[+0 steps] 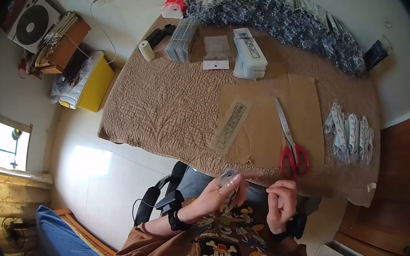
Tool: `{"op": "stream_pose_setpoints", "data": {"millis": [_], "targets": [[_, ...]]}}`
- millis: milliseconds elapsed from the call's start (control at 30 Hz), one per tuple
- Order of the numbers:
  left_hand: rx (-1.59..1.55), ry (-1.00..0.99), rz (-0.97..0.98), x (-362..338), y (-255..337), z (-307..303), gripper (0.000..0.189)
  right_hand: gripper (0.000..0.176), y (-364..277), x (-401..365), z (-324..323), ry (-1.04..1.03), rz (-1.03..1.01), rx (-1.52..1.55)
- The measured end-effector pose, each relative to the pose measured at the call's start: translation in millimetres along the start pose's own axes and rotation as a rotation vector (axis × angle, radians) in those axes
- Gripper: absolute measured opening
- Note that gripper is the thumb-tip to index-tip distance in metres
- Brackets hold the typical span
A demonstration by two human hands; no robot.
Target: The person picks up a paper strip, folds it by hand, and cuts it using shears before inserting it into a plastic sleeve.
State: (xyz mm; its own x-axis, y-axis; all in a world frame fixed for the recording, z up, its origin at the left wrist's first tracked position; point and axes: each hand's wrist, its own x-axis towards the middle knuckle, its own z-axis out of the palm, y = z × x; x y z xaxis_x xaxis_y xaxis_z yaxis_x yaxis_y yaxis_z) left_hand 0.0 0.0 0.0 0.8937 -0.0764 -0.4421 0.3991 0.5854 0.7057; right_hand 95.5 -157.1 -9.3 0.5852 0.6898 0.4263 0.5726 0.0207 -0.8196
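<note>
My left hand (225,192) is closed round a small greyish, crinkled plastic-looking piece (229,173), just off the table's front edge. Most of that piece is hidden by the fingers. To its right, my right hand (282,203) has its fingers curled in, thumb near the index finger; whether anything tiny is pinched there I cannot make out. Red-handled scissors (290,146) lie on a brown paper sheet (275,120), handles toward my right hand. A flat clear plastic sleeve with a printed strip (231,126) rests slantwise on the sheet's left part.
Along the back run many packed strips with dark clear ends (276,15). Before them lie a banded stack (182,40), a clear bag (216,52), a pile of printed sleeves (250,55) and a cream roll (146,50). Several flower-patterned packets (349,133) lie right on the quilted cloth (168,99).
</note>
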Motion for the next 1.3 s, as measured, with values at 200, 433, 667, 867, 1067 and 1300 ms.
{"op": "stream_pose_setpoints", "data": {"millis": [200,433,667,867,1067,1300], "targets": [[0.269,0.196,0.648,13.0,-11.8,14.8,0.042,0.016,-6.1,-2.9,26.7,-0.194,0.568,0.502],[-0.675,0.107,0.456,12.9,-11.2,13.5,0.040,0.024,5.8,5.2,18.5,-0.241,0.336,0.025],[-0.965,-0.054,0.493,23.2,-18.3,-6.6,0.044,0.027,0.0,19.8,14.3,-0.205,-0.298,-0.343],[0.218,0.401,0.749,27.1,24.5,-10.3,0.030,0.016,6.8,12.9,-4.6,0.011,0.081,0.041],[1.628,0.948,0.928,42.6,44.0,-49.7,0.024,0.013,2.0,9.5,-8.7,0.248,0.425,0.453],[1.469,0.510,1.034,10.0,8.4,-3.4,0.032,0.015,1.9,17.0,2.7,0.396,0.483,0.981]]}}
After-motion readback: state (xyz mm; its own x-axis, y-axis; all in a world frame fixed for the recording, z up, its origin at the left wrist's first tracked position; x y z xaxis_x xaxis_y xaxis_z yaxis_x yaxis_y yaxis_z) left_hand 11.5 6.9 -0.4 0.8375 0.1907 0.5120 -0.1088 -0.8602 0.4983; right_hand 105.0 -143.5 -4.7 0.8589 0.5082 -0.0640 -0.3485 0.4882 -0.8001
